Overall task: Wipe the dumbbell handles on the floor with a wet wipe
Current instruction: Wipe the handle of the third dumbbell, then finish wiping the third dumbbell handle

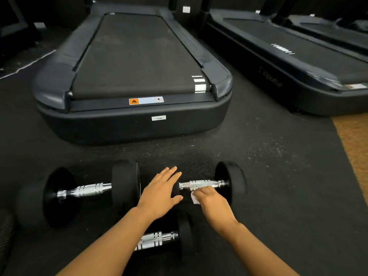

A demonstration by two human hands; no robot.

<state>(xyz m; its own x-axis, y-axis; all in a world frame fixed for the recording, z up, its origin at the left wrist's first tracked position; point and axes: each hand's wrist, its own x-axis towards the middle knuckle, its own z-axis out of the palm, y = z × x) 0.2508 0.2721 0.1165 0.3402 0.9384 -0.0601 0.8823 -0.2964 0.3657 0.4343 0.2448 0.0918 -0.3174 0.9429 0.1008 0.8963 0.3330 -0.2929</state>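
Head view: left hand (161,193) hides the right dumbbell (231,181)'s near weight.

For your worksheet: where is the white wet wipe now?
Head view, lower right of centre: the white wet wipe is under the right hand, against the right dumbbell's ribbed chrome handle.

The dumbbell handles (201,184) are glossy chromed metal with ribbed bands; their end weights (232,181) look matt black rubber. The floor (268,156) is rough speckled rubber. The treadmill belt (135,56) is matt and dull.
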